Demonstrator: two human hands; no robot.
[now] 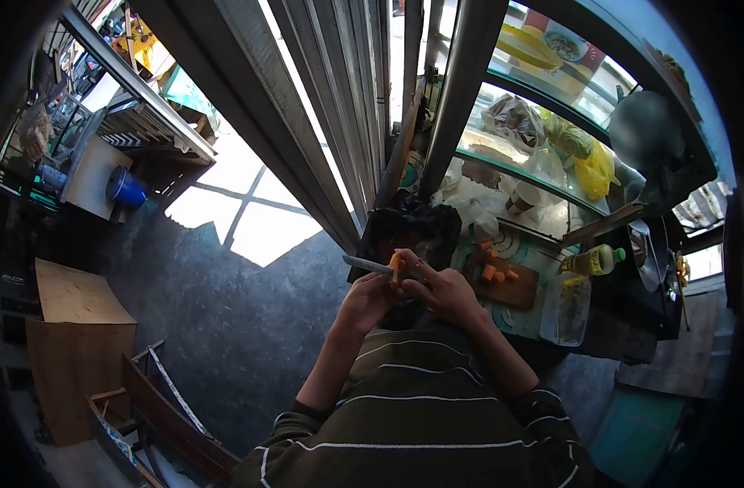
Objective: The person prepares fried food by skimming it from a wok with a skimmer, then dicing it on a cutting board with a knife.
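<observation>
My left hand (367,304) is closed around the lower end of an orange carrot piece (395,265), held upright in front of my body. My right hand (445,291) is closed too, and a knife (365,263) points out of it to the left, its blade crossing the carrot. The handle is hidden in my fingers. Both hands are close together over a black plastic bag (417,221). To their right lies a brown cutting board (520,291) with several carrot pieces (489,272) on it.
An oil bottle (593,261) and a clear plastic tub (565,311) stand right of the board. A glass cabinet (535,177) holds bags behind it. Metal shutter panels (307,106) rise ahead. At left are a blue bucket (126,186) and a wooden bench (173,419).
</observation>
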